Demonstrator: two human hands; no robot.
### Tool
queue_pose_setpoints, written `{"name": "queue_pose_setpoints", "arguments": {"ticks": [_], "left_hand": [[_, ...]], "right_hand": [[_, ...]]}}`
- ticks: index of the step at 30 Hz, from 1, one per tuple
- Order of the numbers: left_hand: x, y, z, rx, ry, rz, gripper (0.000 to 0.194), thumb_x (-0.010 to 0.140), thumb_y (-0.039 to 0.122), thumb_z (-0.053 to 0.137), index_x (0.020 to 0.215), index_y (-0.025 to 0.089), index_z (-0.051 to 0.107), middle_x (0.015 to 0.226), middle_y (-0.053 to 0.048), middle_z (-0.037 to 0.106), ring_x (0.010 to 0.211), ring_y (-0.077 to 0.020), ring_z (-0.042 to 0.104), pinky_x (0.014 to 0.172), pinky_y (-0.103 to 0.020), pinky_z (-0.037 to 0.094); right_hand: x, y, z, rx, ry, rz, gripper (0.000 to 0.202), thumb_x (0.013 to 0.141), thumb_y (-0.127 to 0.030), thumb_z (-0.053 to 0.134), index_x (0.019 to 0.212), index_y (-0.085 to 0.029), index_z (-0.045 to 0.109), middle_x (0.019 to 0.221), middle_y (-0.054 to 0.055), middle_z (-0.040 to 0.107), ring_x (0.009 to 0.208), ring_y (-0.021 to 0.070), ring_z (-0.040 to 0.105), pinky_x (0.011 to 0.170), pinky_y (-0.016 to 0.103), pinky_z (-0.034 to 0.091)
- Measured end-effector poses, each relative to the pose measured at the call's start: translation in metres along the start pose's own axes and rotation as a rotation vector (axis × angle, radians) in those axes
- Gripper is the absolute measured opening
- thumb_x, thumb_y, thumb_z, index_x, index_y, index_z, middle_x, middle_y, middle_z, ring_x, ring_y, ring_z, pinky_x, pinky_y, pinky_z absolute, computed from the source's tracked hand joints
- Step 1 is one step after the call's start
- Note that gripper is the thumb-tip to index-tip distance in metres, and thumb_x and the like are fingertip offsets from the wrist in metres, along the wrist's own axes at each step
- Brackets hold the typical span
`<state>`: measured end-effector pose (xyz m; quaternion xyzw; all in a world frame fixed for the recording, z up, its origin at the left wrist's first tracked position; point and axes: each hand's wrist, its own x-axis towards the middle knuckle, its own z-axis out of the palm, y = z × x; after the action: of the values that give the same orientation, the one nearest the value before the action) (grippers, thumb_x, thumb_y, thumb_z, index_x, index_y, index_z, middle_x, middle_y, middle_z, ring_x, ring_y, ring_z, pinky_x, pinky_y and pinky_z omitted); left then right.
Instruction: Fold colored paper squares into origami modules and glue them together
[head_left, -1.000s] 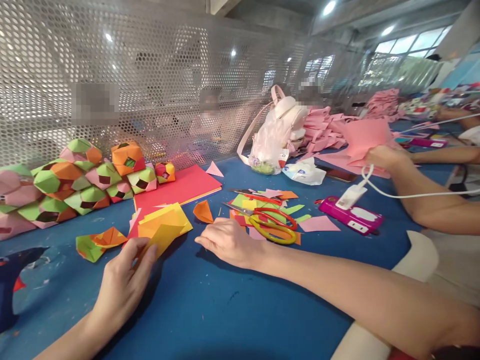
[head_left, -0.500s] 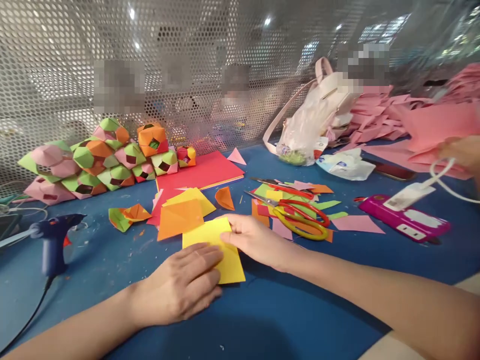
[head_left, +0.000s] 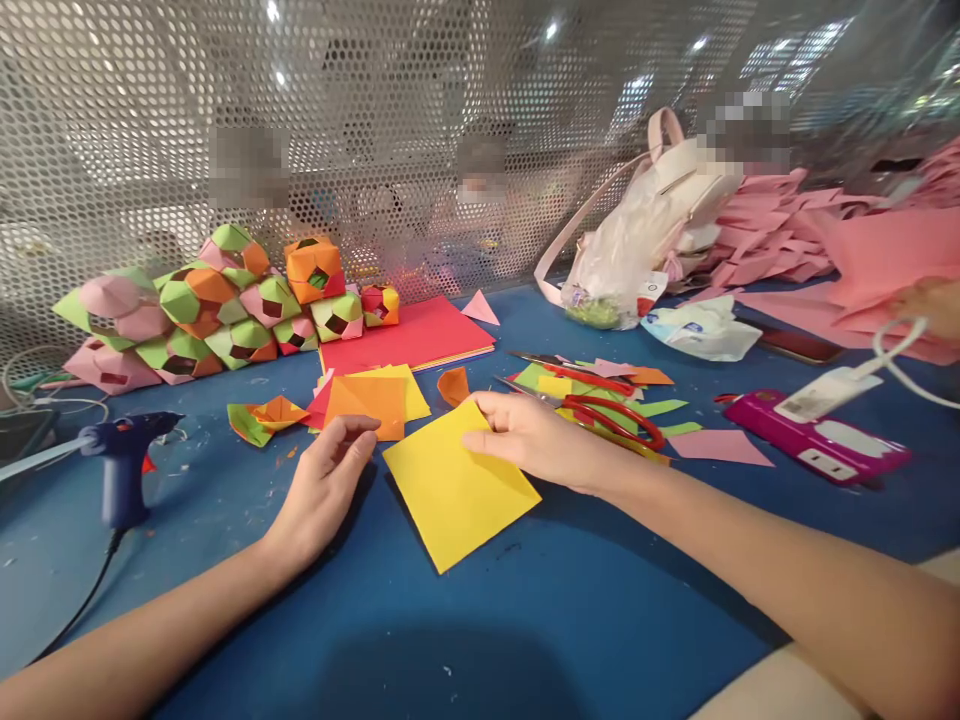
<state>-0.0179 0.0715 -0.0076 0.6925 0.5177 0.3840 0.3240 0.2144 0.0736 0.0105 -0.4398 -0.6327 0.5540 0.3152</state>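
A square of yellow paper is pinched at its far corner between the thumb and fingers of my right hand. It is turned so that one corner points toward me. My left hand is off the yellow square, to its left. Its fingers are loosely bent, with a gap to the thumb and nothing seen between them. Those fingertips lie by the near edge of an orange paper square; whether they touch it I cannot tell. Another yellow sheet shows from under the orange one.
Folded paper balls are stacked at the back left, beside a red paper stack. A blue glue gun stands at left. Scissors lie on scraps, right of centre, near a purple power strip. Another person's hand is at far right.
My left hand has come off the yellow square and moved left and away from me. My right hand has turned the square so a corner faces me, clear of the orange paper.
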Motion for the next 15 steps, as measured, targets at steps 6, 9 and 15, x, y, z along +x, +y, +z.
{"name": "queue_pose_setpoints", "arguments": {"ticks": [6, 9, 15], "left_hand": [[-0.006, 0.005, 0.003, 0.101, -0.188, 0.024, 0.020, 0.083, 0.034, 0.054, 0.092, 0.019, 0.062, 0.076, 0.000, 0.064, 0.066, -0.0133, 0.056, 0.059, -0.024, 0.046], [-0.004, 0.002, 0.003, 0.254, -0.120, 0.093, 0.017, 0.084, 0.030, 0.052, 0.077, 0.019, 0.064, 0.072, 0.000, 0.064, 0.067, -0.0143, 0.057, 0.063, -0.026, 0.045], [0.002, -0.004, 0.003, 0.380, -0.098, 0.209, 0.023, 0.086, 0.023, 0.047, 0.086, 0.019, 0.069, 0.082, -0.005, 0.065, 0.081, -0.0179, 0.060, 0.072, -0.030, 0.048]], "right_hand": [[0.001, 0.009, 0.013, -0.155, 0.075, -0.079, 0.014, 0.079, -0.028, 0.058, 0.088, -0.019, 0.052, 0.085, 0.002, 0.066, 0.078, 0.0177, 0.064, 0.063, 0.028, 0.050], [0.004, 0.017, 0.020, -0.240, 0.151, -0.115, 0.023, 0.078, -0.024, 0.058, 0.100, -0.020, 0.052, 0.094, 0.004, 0.065, 0.082, 0.0177, 0.063, 0.066, 0.029, 0.050], [0.009, 0.036, 0.027, -0.591, 0.255, -0.327, 0.029, 0.079, -0.015, 0.053, 0.107, -0.020, 0.051, 0.103, 0.006, 0.063, 0.094, 0.0199, 0.060, 0.079, 0.034, 0.049]]}}
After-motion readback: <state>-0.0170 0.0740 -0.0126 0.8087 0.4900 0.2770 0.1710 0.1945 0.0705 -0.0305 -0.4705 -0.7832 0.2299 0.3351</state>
